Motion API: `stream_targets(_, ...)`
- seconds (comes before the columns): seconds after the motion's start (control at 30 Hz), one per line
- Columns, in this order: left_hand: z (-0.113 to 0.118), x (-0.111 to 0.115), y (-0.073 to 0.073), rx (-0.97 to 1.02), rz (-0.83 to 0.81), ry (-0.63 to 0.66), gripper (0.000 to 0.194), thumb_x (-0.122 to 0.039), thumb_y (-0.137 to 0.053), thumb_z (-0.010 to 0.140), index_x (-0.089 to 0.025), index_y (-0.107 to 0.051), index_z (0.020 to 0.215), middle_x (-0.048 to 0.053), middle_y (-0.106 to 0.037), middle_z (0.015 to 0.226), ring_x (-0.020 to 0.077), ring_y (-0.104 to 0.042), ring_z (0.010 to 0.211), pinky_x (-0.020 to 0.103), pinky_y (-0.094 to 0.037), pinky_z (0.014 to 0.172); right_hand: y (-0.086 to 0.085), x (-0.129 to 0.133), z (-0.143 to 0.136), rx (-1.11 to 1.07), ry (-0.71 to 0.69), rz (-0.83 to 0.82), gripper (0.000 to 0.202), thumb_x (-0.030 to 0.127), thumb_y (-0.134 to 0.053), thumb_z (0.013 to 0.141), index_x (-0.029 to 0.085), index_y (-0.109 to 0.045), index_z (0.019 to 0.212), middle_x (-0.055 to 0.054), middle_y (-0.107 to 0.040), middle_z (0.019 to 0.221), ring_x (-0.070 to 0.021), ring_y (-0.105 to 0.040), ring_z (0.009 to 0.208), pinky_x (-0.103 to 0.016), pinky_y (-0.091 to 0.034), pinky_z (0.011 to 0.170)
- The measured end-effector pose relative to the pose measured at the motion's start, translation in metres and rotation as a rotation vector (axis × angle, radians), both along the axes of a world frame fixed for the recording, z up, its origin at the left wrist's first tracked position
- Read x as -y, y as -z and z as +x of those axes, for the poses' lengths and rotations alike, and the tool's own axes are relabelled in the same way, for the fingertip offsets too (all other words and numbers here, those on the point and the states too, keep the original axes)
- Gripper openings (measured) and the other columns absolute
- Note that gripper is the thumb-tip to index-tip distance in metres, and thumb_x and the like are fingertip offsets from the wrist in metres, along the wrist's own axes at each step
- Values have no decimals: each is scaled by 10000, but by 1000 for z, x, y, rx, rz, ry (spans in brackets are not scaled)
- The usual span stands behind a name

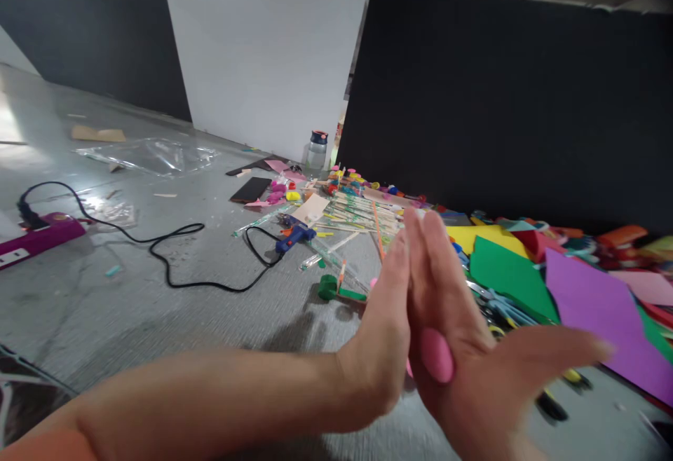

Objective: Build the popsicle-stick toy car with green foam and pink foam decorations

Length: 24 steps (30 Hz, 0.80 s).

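Note:
My left hand (381, 331) and my right hand (463, 349) are pressed palm to palm, fingers pointing up and away. A lump of pink clay (436, 354) is squeezed between the two palms, its rounded end showing near the heel of the hands. My right thumb sticks out to the right, blurred. Just beyond my hands lie a green spool with a stick (336, 286) and sheets of coloured foam: green (505, 272), purple (604, 314), yellow (473, 237).
A blue glue gun (294, 237) with a black cord (173, 265) lies on the grey floor. Wooden sticks (362, 216), small coloured bits, a purple power strip (36, 237), a black phone (251, 189), a plastic jar (317, 150), black and white wall panels behind.

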<state>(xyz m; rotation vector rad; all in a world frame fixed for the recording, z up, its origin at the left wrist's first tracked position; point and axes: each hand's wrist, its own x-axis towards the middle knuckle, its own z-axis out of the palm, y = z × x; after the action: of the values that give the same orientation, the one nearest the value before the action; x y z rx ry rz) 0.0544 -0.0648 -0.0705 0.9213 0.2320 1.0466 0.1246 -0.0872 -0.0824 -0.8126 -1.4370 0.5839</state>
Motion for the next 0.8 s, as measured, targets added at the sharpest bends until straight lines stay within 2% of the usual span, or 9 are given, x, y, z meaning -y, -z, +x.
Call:
stream_targets(0.1,-3,-2,-10,-78,-11,-95,618,-629,-374,992,-282,-428,1500,2,-433,1580,232,-297,1513,353,-275,1246,-16,3,9,-125,-69,-35,833,798,45,932,431,-456,1488,99,-357,1575,-226,-275,1469,-479,-380,1178)
stream_targets(0.2,-8,-3,-13,-268,104,-261,464,-498,-484,993,-299,-480,1412,23,-629,1344,264,-536,1324,379,-454,1103,-36,10,18,-274,-89,-143,947,877,20,867,368,-530,1446,45,-410,1557,-239,-317,1456,-460,-353,1192)
stream_targets(0.27,-11,-1,-11,-308,246,-366,320,-405,-495,1001,-271,-540,1288,30,-664,1191,249,-608,1173,369,-487,1029,-44,13,22,-313,-65,-147,971,843,67,883,322,-489,1487,19,-395,1568,-235,-309,1462,-461,-343,1195)
stream_targets(0.37,-13,3,-6,-301,590,-438,190,-293,-623,939,-233,-610,1118,39,-631,1171,228,-567,1155,364,-419,1076,-47,13,25,-211,41,-73,904,772,104,927,326,-366,1557,26,-337,1598,-214,-243,1489,-479,-324,1197)
stream_targets(0.43,-14,5,-5,-289,720,-371,179,-236,-681,896,-217,-639,1069,49,-631,1152,225,-559,1143,372,-410,1074,-45,13,26,-139,98,-43,866,775,84,931,360,-337,1564,27,-332,1602,-235,-216,1498,-530,-321,1187)
stream_targets(0.5,-14,7,-6,-280,696,-287,134,-234,-687,895,-201,-655,1021,57,-639,1104,219,-572,1107,369,-429,1041,-43,13,28,-67,141,-29,783,764,33,958,403,-302,1567,42,-321,1608,-253,-188,1505,-574,-308,1176)
stream_targets(0.63,-13,9,-11,-238,467,-124,128,-269,-724,872,-195,-638,932,47,-646,1047,200,-589,1030,354,-455,972,-41,16,32,44,234,64,694,719,1,996,445,-296,1560,68,-335,1602,-241,-129,1518,-552,-194,1215)
stream_targets(0.73,-12,10,-16,-185,273,34,194,-275,-776,819,-199,-623,910,23,-655,959,162,-596,895,322,-475,865,-43,18,32,72,280,119,676,718,-55,1006,442,-392,1523,74,-339,1600,-250,-91,1526,-531,-197,1219)
stream_targets(0.8,-11,8,-21,-140,162,149,243,-271,-819,765,-190,-624,886,12,-656,873,140,-592,799,294,-473,777,-46,18,31,59,266,115,694,710,-16,1007,448,-425,1503,82,-326,1605,-263,-116,1523,-553,-216,1209)
